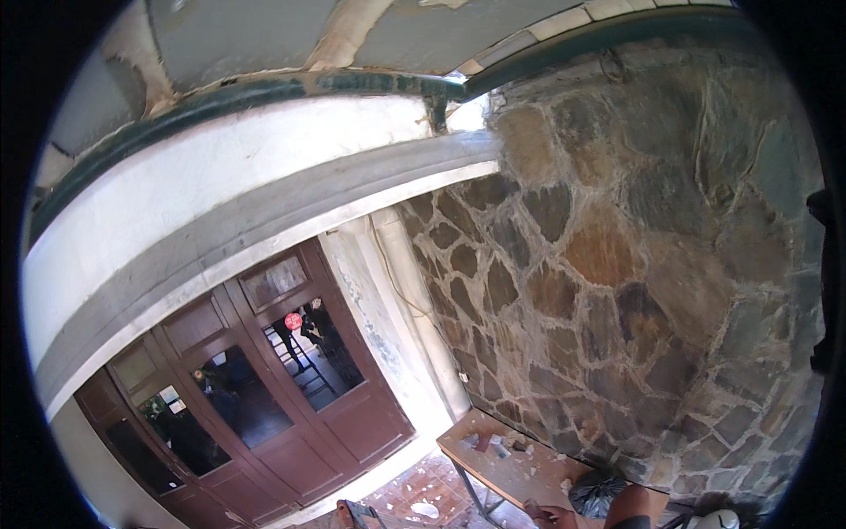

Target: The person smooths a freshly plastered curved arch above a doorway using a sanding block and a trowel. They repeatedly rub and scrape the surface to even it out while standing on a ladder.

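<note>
At the lower edge, my left hand (555, 517) shows only in part, over the near side of a wooden table (538, 473). Its fingers look curled; whatever they may hold is too small and dark to name. A black plastic bag (599, 495) lies crumpled on the table just right of that hand. Beyond the bag, a bare forearm with a dark sleeve, seemingly my right arm (627, 502), comes up from the lower edge; its hand cannot be made out. Pale flakes and small scraps (500, 443) are scattered over the table's far end.
A rough stone wall (599, 256) rises behind the table. Brown panelled doors (247, 388) with glass panes stand at left; a ladder (308, 375) shows in one pane. Plaster pieces (425, 510) litter the tiled floor. A white object (718, 520) sits at lower right. Overhead, ceiling paint (344, 35) peels.
</note>
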`<state>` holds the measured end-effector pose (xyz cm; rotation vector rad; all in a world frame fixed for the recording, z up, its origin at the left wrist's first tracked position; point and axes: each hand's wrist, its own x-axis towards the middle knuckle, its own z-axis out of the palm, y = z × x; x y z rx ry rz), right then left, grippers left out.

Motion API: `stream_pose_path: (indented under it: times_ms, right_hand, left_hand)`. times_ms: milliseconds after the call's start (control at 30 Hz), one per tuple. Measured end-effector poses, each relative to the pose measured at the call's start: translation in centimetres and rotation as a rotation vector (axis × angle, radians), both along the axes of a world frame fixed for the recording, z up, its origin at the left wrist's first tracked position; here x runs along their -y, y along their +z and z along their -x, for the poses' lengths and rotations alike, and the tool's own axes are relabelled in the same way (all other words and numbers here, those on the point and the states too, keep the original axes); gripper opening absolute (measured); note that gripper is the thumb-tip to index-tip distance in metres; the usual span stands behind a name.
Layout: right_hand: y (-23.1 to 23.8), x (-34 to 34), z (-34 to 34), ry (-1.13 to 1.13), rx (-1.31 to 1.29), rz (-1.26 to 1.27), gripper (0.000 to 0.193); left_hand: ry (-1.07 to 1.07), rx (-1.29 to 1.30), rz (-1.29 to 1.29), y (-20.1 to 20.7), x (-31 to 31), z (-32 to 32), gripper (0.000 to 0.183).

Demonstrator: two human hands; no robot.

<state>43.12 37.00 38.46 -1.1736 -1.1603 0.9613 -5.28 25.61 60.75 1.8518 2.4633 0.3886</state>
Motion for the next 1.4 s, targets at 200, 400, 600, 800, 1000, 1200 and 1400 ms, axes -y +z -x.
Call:
stream_pose_path:
  times_ms: [200,400,600,800,1000,1200,1400]
  right_hand:
    - [-1.2,-1.2,-0.7,-0.358,0.194,-0.020,0.023]
    - [13.7,-6.3,-0.5,-0.184,0.439,-0.187,0.033]
    - [43.9,-15.1,4.8,-0.262,0.386,-1.028,0.045]
    - [71.4,-18.2,15.7,-0.436,0.457,-1.614,0.043]
    - [79.2,-21.7,20.6,-0.478,0.819,-1.418,0.039]
    - [78.7,-23.8,20.2,-0.475,0.839,-1.571,0.037]
    - [78.8,-22.6,21.0,-0.598,0.807,-1.367,0.042]
  left_hand:
    - [0.134,-0.024,0.116,0.5,-0.2,-2.0,0.037]
    - [-0.028,-0.151,0.058,-1.1,-0.6,-0.6,0.034]
    - [0.013,-0.165,0.058,-1.0,-0.6,-1.0,0.036]
    - [-0.050,-0.124,-0.123,1.5,0.3,-2.8,0.040]
    - [-0.007,-0.087,0.016,0.7,0.0,-2.0,0.040]
    - [-0.125,-0.362,0.002,-1.4,-0.4,-1.2,0.036]
    - [0.007,-0.150,0.037,0.1,-0.6,-2.0,0.040]
